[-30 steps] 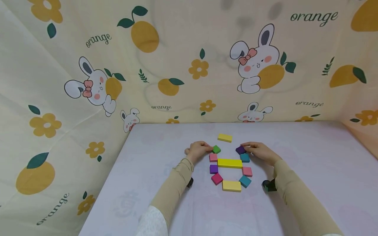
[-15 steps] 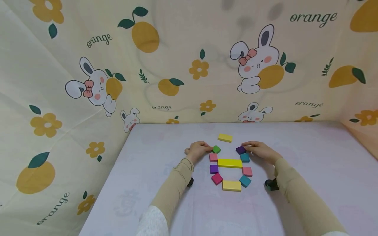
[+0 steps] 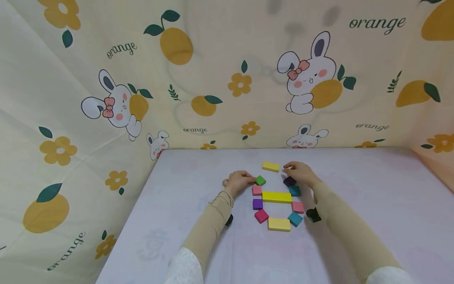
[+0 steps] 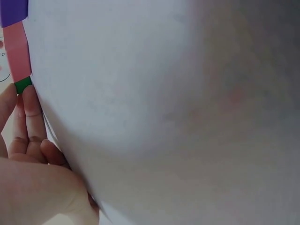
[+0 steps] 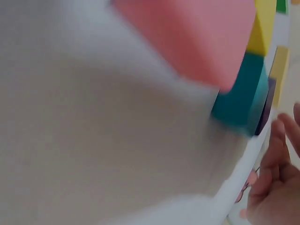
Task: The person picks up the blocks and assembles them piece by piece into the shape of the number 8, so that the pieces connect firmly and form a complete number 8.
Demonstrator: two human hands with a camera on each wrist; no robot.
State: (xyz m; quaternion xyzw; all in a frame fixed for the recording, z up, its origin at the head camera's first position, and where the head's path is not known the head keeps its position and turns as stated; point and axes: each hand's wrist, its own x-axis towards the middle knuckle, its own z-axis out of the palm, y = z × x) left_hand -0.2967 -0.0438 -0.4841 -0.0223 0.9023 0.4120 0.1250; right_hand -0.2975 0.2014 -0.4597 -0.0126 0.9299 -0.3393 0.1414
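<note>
My left hand point(image 3: 240, 181) pinches a small green block point(image 3: 260, 180) at the upper left of a ring of blocks; in the left wrist view thumb and fingertip sit on either side of the green block point(image 4: 23, 84). A pink block point(image 3: 257, 190) lies just below it. My right hand point(image 3: 299, 172) holds nothing and hovers over the upper right, its fingers close to the right end of a pale yellow block point(image 3: 271, 167). Beneath that hand lies a dark purple block point(image 3: 289, 181), with a teal block point(image 3: 294, 191) below it. The right wrist view shows the right hand point(image 5: 279, 173) apart from the blocks.
A long yellow block point(image 3: 277, 197) spans the ring's middle. Lower down lie a purple block point(image 3: 257, 204), a magenta block point(image 3: 261, 215), a pale yellow block point(image 3: 279, 225), another teal block point(image 3: 295, 219) and another pink block point(image 3: 297, 207). A patterned cloth point(image 3: 213, 79) stands behind the white table point(image 3: 177, 189).
My right hand has let go of the dark purple block and moved up and left toward the upper pale yellow block. The left hand stays on the green block.
</note>
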